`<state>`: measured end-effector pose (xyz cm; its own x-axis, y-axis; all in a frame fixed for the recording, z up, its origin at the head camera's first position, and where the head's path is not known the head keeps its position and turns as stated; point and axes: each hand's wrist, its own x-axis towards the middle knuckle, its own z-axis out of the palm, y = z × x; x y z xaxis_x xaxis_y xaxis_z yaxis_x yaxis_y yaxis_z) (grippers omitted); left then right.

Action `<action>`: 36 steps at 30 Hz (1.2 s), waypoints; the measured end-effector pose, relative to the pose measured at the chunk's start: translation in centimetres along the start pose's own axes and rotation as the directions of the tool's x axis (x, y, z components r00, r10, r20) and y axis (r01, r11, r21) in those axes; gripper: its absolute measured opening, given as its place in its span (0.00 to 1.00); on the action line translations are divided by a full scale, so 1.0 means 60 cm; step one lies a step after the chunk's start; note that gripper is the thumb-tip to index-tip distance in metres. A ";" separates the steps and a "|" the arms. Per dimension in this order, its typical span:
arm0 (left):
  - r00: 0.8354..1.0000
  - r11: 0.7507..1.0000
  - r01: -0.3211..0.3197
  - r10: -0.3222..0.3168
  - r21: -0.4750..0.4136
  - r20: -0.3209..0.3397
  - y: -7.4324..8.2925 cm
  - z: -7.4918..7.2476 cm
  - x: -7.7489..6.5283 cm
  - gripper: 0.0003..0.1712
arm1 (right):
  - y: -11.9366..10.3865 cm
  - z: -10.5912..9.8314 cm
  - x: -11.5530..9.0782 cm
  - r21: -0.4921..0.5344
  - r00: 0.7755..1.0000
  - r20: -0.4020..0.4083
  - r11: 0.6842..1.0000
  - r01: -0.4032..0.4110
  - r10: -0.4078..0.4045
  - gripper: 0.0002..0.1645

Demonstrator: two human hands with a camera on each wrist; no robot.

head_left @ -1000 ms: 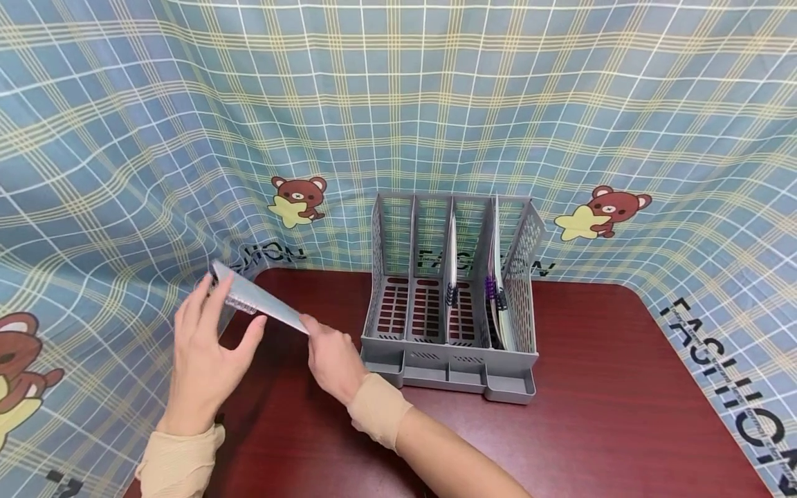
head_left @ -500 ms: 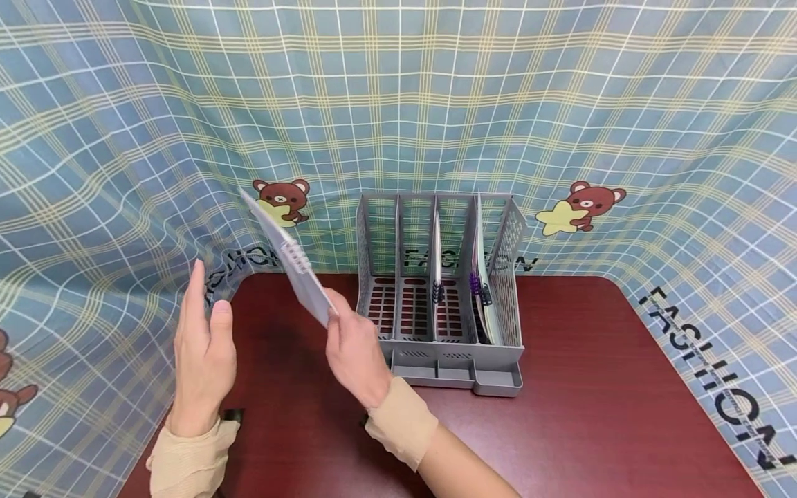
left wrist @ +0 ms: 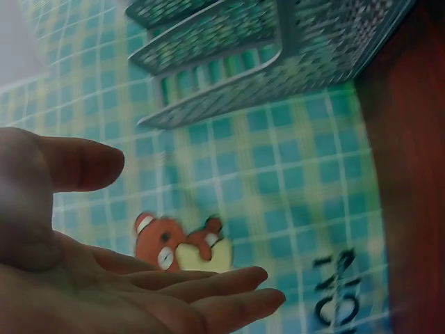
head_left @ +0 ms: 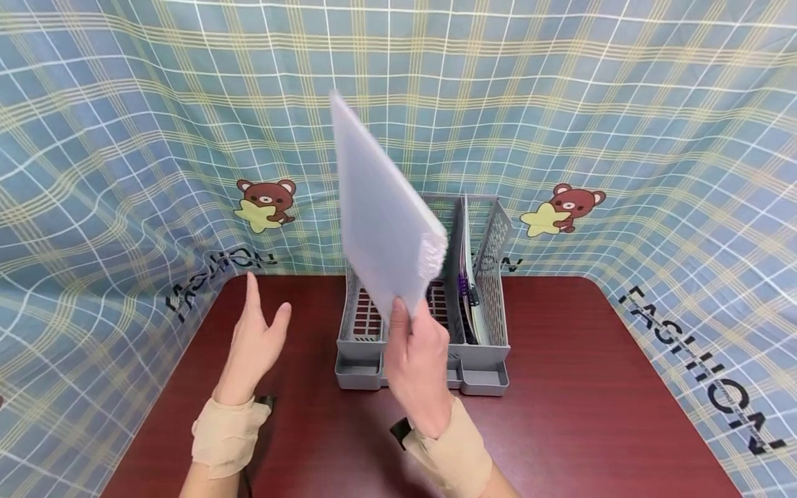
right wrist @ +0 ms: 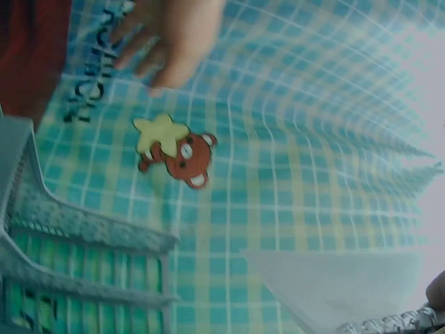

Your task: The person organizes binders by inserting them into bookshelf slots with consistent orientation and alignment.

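Note:
My right hand grips the lower corner of a spiral notebook with a pale, translucent cover. The notebook is raised and tilted in front of the grey file organizer, hiding part of its slots. In the right wrist view the notebook's clear coil shows beside a fingertip. My left hand is off to the left over the table, fingers stretched and thumb apart, holding nothing. The left wrist view shows that same left hand with its palm bare.
More spiral notebooks stand in the organizer's rightmost slot, with purple and dark coils. Small trays run along the organizer's front. A plaid curtain with bear prints surrounds the dark red table at the back and sides.
The right hand has carried the notebook from the left to the organizer's front, swinging it upward. The left hand has left the notebook and shifted rightward. The head view has turned slightly.

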<state>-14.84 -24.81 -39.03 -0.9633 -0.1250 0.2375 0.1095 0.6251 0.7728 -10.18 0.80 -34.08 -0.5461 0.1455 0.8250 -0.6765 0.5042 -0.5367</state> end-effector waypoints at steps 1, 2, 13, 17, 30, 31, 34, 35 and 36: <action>1.000 1.000 0.013 -0.013 0.008 0.014 -0.004 0.010 0.003 0.50 | 0.000 -0.009 0.002 -0.008 1.000 -0.029 1.000 0.011 -0.011 0.12; 0.999 1.000 0.016 -0.017 0.022 0.030 -0.008 0.022 0.007 0.50 | 0.001 -0.019 0.003 -0.021 0.998 -0.061 1.000 0.018 -0.019 0.11; 0.979 0.998 0.034 -0.042 0.046 0.198 -0.024 0.146 0.050 0.42 | 0.026 -0.067 0.012 -0.157 0.970 -0.242 0.986 -0.058 0.019 0.12; 0.963 0.998 0.059 -0.063 0.022 0.264 -0.026 0.178 0.054 0.39 | 0.046 -0.062 0.009 -0.162 0.971 -0.231 0.981 -0.103 0.064 0.14; 0.975 0.999 0.041 -0.045 0.022 0.217 -0.022 0.201 0.051 0.33 | 0.103 -0.028 -0.013 -0.205 0.967 -0.195 0.958 -0.202 0.162 0.20; 0.976 0.999 0.042 -0.044 0.016 0.213 -0.022 0.201 0.051 0.33 | 0.108 -0.025 -0.016 -0.207 0.967 -0.190 0.956 -0.207 0.168 0.21; 0.978 0.999 0.035 -0.036 0.008 0.206 -0.023 0.201 0.051 0.33 | 0.124 -0.015 -0.025 -0.206 0.967 -0.185 0.956 -0.211 0.173 0.24; 0.978 0.999 0.034 -0.034 0.005 0.204 -0.024 0.202 0.051 0.32 | 0.130 -0.012 -0.028 -0.207 0.968 -0.182 0.956 -0.209 0.172 0.25; 0.979 1.000 0.029 -0.029 0.003 0.201 -0.025 0.202 0.051 0.32 | 0.135 -0.010 -0.031 -0.211 0.969 -0.179 0.955 -0.207 0.171 0.26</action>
<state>-20.92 -16.79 -46.56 -0.9957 0.0140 0.0919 0.0805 0.6233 0.7778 -14.37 5.11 -39.84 -0.5562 0.3795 0.7393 -0.4290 0.6308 -0.6465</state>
